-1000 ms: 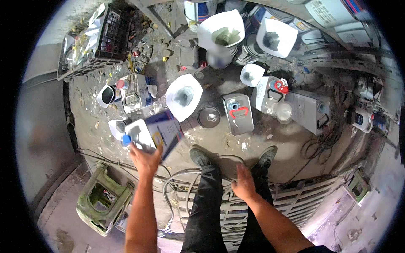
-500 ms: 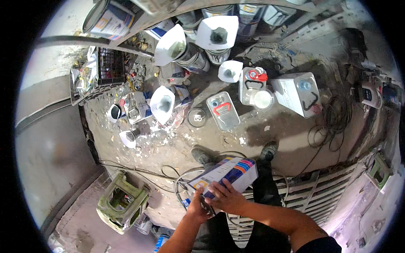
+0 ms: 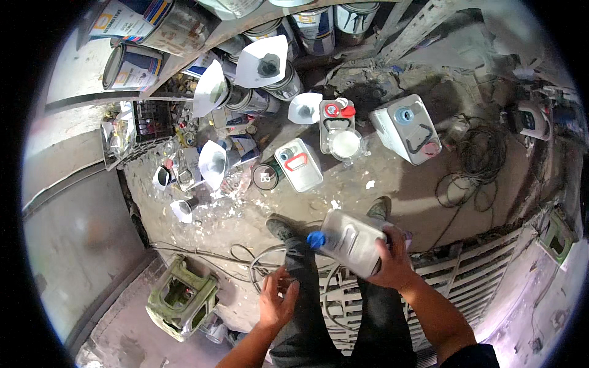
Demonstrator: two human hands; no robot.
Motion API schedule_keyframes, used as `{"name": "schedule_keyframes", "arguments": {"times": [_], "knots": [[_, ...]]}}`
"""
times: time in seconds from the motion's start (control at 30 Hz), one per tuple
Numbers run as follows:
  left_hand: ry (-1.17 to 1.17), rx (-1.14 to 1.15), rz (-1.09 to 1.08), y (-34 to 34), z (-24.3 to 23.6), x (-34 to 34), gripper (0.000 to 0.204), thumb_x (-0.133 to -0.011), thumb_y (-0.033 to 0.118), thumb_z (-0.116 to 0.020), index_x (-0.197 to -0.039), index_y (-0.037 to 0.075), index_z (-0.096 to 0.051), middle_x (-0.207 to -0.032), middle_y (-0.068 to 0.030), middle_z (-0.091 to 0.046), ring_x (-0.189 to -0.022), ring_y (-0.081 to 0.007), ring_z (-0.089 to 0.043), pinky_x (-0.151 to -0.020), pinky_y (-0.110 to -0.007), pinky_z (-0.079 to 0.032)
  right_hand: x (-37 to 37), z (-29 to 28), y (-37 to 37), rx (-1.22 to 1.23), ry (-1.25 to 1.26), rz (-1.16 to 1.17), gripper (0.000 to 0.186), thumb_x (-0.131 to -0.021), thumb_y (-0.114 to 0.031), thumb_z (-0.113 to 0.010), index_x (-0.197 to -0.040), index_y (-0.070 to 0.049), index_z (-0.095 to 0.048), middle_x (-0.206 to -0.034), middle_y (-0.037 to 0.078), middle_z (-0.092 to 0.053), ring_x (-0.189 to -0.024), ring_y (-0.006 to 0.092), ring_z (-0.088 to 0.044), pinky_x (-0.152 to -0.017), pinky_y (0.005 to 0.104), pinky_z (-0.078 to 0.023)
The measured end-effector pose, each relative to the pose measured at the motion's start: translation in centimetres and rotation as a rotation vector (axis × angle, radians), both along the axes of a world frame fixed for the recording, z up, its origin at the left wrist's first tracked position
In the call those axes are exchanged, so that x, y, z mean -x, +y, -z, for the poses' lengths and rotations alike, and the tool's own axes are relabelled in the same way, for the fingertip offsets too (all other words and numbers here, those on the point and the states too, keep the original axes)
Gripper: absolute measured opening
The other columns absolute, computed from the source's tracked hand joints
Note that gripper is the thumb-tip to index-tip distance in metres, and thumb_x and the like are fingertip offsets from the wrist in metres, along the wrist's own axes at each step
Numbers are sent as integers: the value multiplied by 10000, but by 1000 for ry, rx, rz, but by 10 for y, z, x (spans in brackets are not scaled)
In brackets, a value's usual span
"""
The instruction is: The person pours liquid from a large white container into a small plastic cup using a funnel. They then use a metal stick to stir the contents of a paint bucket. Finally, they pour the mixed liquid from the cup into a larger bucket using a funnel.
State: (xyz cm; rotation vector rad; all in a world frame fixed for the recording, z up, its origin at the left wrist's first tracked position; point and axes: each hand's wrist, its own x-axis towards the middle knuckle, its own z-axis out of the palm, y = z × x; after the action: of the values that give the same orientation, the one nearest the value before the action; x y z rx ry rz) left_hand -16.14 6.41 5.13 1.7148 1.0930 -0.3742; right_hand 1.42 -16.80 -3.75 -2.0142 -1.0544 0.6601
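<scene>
My right hand [image 3: 394, 260] grips a rectangular metal can [image 3: 356, 240] by its right end, above the floor between my feet. The can is tilted so that its grey top, with a flat carry handle, faces up toward me. A blue screw cap [image 3: 316, 239] sits at its left end. To the left of the can, my left hand [image 3: 278, 299] hangs in the air over my leg, its fingers loosely bent and apart, holding nothing. On the floor ahead stand a can with a red handle [image 3: 302, 175] and a larger pale can [image 3: 399, 130] with a dark handle.
A white-topped tub [image 3: 345, 145] stands by another red-capped can. Paint tins with paper collars [image 3: 267, 64] crowd below a shelf of tins. Coiled cable [image 3: 481, 156] lies at right, hoses [image 3: 257, 260] near my feet. A slatted grate [image 3: 454, 279] and a greenish frame [image 3: 183, 294] are close by.
The can has turned from label side up to top side up, showing its blue cap. My left hand has let go and moved left; my right hand now holds its right end. The view has shifted.
</scene>
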Motion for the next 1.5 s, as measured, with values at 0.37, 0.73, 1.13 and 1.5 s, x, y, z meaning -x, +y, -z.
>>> {"name": "schedule_keyframes", "arguments": {"times": [0.37,0.73,1.13,1.5], "knots": [[-125,-204,817,-16,21,-18,446,-804,172,-672,-1232,154,-547,-1135,-155,-532,-972,-335,-600,-741,-404,-550,1,-14,-21,-150,84,-137,907,-497,-242,-852,-1278,-149,-399,-1214,244,-416,-1114,468,-447,-949,563,-384],[-22,-272,727,-12,25,-32,230,-843,83,-569,-1056,107,-653,-902,-125,-594,-812,-328,-609,-684,-406,-523,7,-3,-15,-152,-94,-116,873,-515,-213,-836,-1270,-168,-401,-1220,243,-418,-1101,461,-470,-945,574,-394],[335,659,-1055,-8,65,-51,168,-919,151,-538,-955,-10,-572,-714,-68,-568,-543,-164,-560,-467,-300,-499,-1,-4,-10,-125,-103,-53,1060,-460,-226,-853,-1384,-198,-333,-1264,247,-394,-1118,452,-451,-915,565,-384],[-202,-160,570,13,53,-44,216,-819,195,-677,-957,45,-605,-906,-124,-602,-775,-321,-603,-686,-415,-504,-9,-5,-10,-70,-151,-87,1019,-482,-284,-864,-1353,-206,-342,-1260,244,-393,-1105,455,-454,-897,579,-380]]}}
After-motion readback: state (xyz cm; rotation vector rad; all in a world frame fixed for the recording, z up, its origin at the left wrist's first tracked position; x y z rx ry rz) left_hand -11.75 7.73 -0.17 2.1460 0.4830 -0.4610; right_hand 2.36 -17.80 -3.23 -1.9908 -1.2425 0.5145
